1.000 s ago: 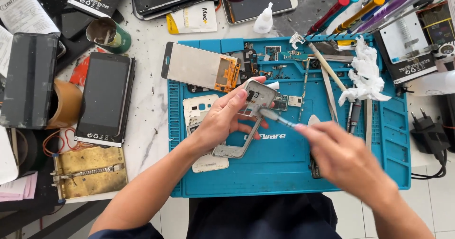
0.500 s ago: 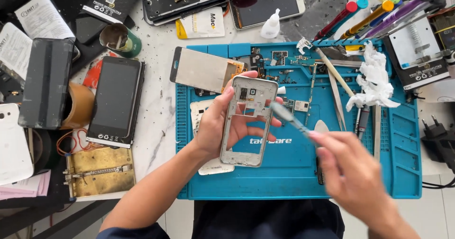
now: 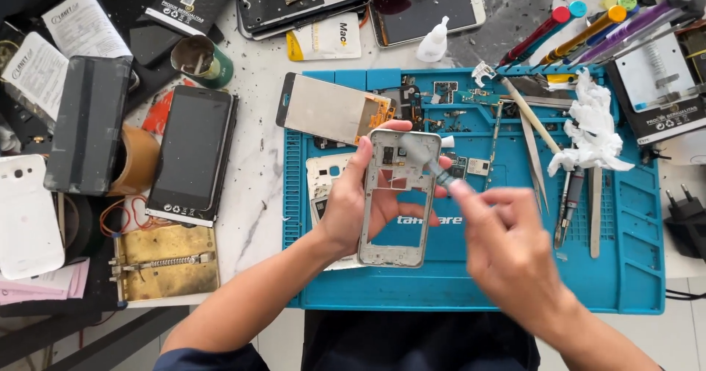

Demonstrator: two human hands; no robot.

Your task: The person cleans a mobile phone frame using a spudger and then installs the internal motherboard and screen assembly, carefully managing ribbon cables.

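Head view is showing me cradling the silver-grey phone middle frame (image 3: 397, 194) upright in my left hand (image 3: 353, 209), thumb pressing one long edge, fingers wrapping behind and hooking the other, just above the blue silicone repair mat (image 3: 625, 268). My right hand (image 3: 507, 246) is pinching a slim grey-handled tool (image 3: 430, 166), fingers bunched tight around its shaft, tip meeting the upper part of the frame; it is blurring, so I cannot be telling exactly where it is touching. I am judging the risk to be here: with the frame floating on fingertips alone, a hard push could be skating the tip off and gouging the plastic or jabbing my left palm. A loosening grip could also be dropping the frame onto the small loose circuit parts (image 3: 471, 166) lying on the mat beneath. My left wrist is bending back, forearm coming in from below; my right forearm is angling in from the lower right, wrist cocked inward
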